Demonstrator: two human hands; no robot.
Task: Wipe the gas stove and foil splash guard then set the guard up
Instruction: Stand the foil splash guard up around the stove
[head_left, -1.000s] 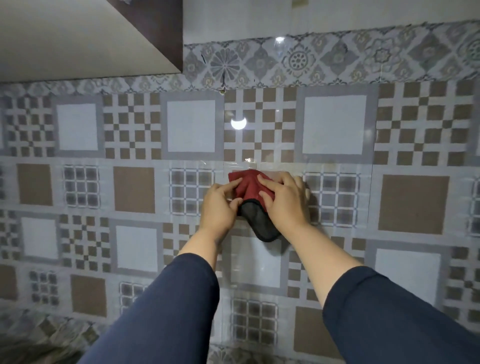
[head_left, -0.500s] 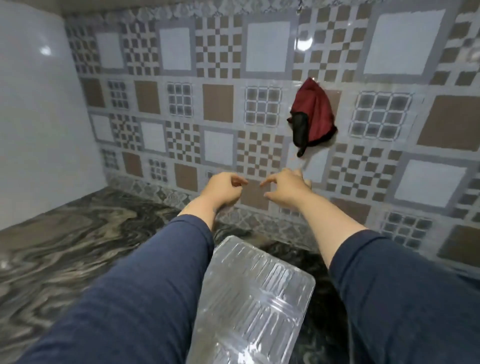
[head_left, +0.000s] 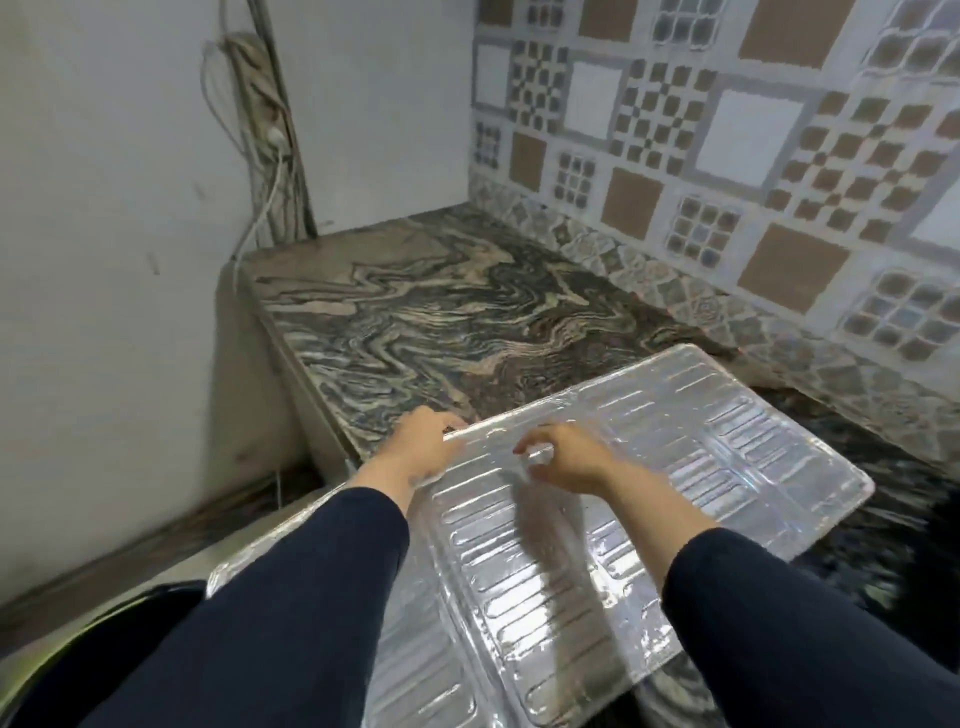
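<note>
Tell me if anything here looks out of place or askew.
The foil splash guard lies flat and skewed across the marble counter, not standing up. Its near panels overhang the counter's left edge. Loose cables dangle down the wall.

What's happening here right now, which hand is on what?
A person is bent over the marbled countertop with both hands at the foil splash guard, which lies flat, not set up. The left hand is at the guard's left edge and looks to be gripping it; the right hand is curled over the middle of the panel, and contact is unclear. No cloth or stove is in view.
</note>
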